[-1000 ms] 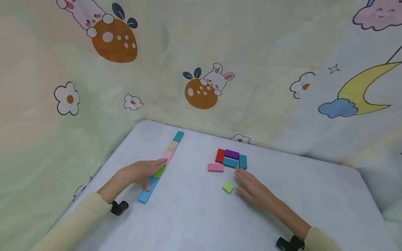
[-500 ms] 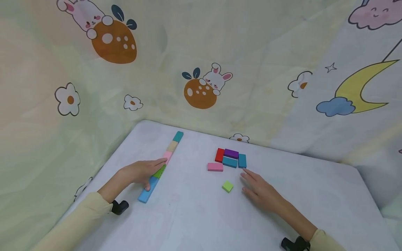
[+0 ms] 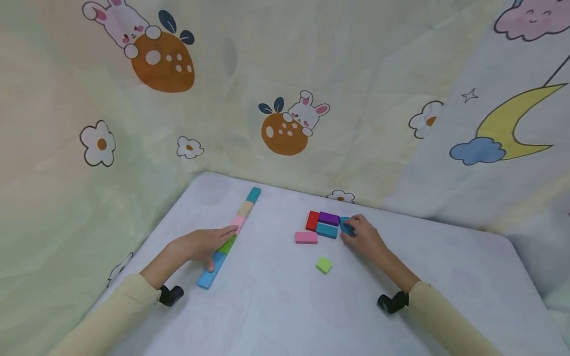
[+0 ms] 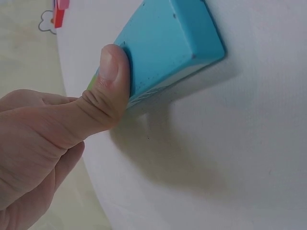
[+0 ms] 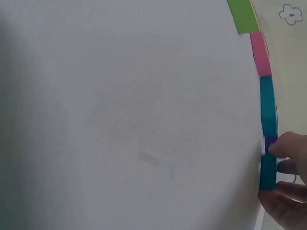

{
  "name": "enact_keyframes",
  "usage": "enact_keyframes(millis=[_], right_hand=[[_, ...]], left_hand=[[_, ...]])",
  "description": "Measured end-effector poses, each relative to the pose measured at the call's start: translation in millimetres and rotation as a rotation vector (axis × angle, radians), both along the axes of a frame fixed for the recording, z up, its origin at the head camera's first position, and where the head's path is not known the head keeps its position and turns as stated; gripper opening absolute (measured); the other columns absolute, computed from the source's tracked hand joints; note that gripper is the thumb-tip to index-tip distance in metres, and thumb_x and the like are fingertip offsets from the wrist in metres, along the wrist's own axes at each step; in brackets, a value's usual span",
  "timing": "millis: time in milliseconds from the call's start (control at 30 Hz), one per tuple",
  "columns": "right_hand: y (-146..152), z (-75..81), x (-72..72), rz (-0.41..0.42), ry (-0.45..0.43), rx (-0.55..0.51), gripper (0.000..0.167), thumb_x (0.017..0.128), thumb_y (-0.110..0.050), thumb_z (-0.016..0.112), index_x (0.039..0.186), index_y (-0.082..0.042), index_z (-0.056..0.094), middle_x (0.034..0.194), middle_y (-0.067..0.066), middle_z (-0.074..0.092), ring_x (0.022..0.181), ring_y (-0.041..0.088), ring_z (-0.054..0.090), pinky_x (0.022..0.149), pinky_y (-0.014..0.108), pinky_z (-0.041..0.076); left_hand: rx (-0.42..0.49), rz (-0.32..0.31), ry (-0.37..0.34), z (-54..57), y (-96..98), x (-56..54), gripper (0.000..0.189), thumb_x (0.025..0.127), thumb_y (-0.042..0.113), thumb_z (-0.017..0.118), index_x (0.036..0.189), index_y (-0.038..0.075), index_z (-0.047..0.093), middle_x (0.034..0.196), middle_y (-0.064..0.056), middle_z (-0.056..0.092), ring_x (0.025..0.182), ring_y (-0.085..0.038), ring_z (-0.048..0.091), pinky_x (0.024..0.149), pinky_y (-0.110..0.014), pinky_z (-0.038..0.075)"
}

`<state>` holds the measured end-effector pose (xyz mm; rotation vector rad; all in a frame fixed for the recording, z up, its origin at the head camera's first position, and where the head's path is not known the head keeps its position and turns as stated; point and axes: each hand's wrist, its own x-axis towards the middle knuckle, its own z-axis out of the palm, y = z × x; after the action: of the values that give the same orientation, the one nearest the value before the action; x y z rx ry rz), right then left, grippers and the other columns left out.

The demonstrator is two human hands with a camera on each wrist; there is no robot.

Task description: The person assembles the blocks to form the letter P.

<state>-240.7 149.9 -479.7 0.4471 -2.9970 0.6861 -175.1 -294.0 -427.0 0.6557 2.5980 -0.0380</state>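
A row of coloured blocks slants across the left of the white table. From near to far it has a long blue block [image 3: 208, 278], a green block [image 3: 227, 244], a pink block [image 3: 239, 220], a tan block [image 3: 245, 208] and a teal block [image 3: 253, 194]. My left hand [image 3: 196, 248] rests along this row, thumb on the blue block's edge and extended fingertips at the pink one. On the right, my right hand [image 3: 366, 238] pinches a small teal-blue block [image 3: 343, 224] between thumb and fingers; the fingers partly hide it in the head view.
Beside the right hand lie a red block [image 3: 312, 220], a purple block [image 3: 329, 218], another teal-blue block [image 3: 327, 231] and a pink block [image 3: 306, 238]. A lime-green block [image 3: 324, 265] sits closer to me. Behind the table [image 3: 276, 306] hangs a printed cloth [image 3: 356, 148].
My right hand first drew back slightly to the right, then reached forward and took hold of the rightmost teal-blue block. The left hand has stayed on the row.
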Motion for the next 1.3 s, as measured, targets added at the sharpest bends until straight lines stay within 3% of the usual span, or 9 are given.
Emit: enact_keyframes(millis=[133,300,500,800,1000,1133,1300], right_hand=[[6.9,-0.4,-1.9,-0.023,0.001,-0.029,0.032,0.086,-0.010,0.069,0.116,0.001,0.065,0.118,0.021,0.058,0.104,0.033,0.059,0.092,0.050,0.054],[13.6,0.1,-7.9,-0.032,-0.030,-0.040,0.027,0.088,-0.013,0.069,0.112,-0.001,0.064,0.115,0.021,0.061,0.104,0.033,0.059,0.092,0.050,0.053],[3.3,14.2,-26.4,0.022,0.060,-0.114,0.041,0.088,-0.004,0.064,0.128,0.003,0.057,0.127,0.024,0.056,0.117,0.039,0.054,0.099,0.054,0.049],[-76.3,29.5,-47.4,0.218,0.004,-0.109,0.046,0.090,-0.011,0.067,0.135,-0.003,0.056,0.131,0.019,0.055,0.120,0.033,0.053,0.097,0.045,0.054],[-142.5,21.0,-62.9,0.293,-0.116,-0.046,0.046,0.094,-0.019,0.065,0.136,-0.004,0.056,0.126,0.014,0.059,0.113,0.026,0.056,0.100,0.040,0.051],[-171.7,9.3,-73.4,0.288,-0.163,-0.036,0.046,0.094,-0.022,0.065,0.136,-0.006,0.056,0.124,0.011,0.059,0.112,0.023,0.057,0.102,0.037,0.050],[-194.1,1.8,-84.6,0.239,-0.132,-0.065,0.048,0.092,-0.025,0.067,0.136,-0.007,0.057,0.120,0.011,0.060,0.107,0.022,0.056,0.099,0.035,0.052]], left_hand=[[0.001,-0.007,0.009,1.6,1.6,-0.3,0.115,0.068,0.034,0.086,0.155,0.006,0.016,0.162,-0.009,0.022,0.142,-0.028,0.039,0.110,-0.046,0.042],[0.001,-0.013,0.004,1.2,2.4,-0.2,0.115,0.068,0.033,0.086,0.155,0.006,0.016,0.162,-0.009,0.022,0.141,-0.028,0.040,0.110,-0.046,0.041],[-0.001,0.005,-0.002,1.1,0.8,0.2,0.115,0.068,0.033,0.085,0.155,0.007,0.015,0.162,-0.010,0.022,0.141,-0.029,0.040,0.110,-0.047,0.042],[-0.002,-0.040,0.016,-2.7,-1.0,-0.5,0.116,0.068,0.035,0.085,0.155,0.005,0.015,0.162,-0.009,0.021,0.142,-0.028,0.039,0.111,-0.044,0.041],[0.003,-0.049,0.026,-6.2,0.8,-1.3,0.116,0.067,0.036,0.086,0.155,0.006,0.016,0.162,-0.009,0.022,0.142,-0.027,0.038,0.111,-0.044,0.041],[-0.006,-0.037,0.026,-6.5,1.6,-2.1,0.117,0.067,0.037,0.086,0.155,0.007,0.015,0.162,-0.008,0.023,0.143,-0.026,0.038,0.112,-0.043,0.040],[-0.020,-0.046,0.037,-5.2,-1.0,-3.1,0.116,0.067,0.040,0.084,0.155,0.007,0.016,0.162,-0.008,0.023,0.143,-0.026,0.037,0.112,-0.043,0.040]])
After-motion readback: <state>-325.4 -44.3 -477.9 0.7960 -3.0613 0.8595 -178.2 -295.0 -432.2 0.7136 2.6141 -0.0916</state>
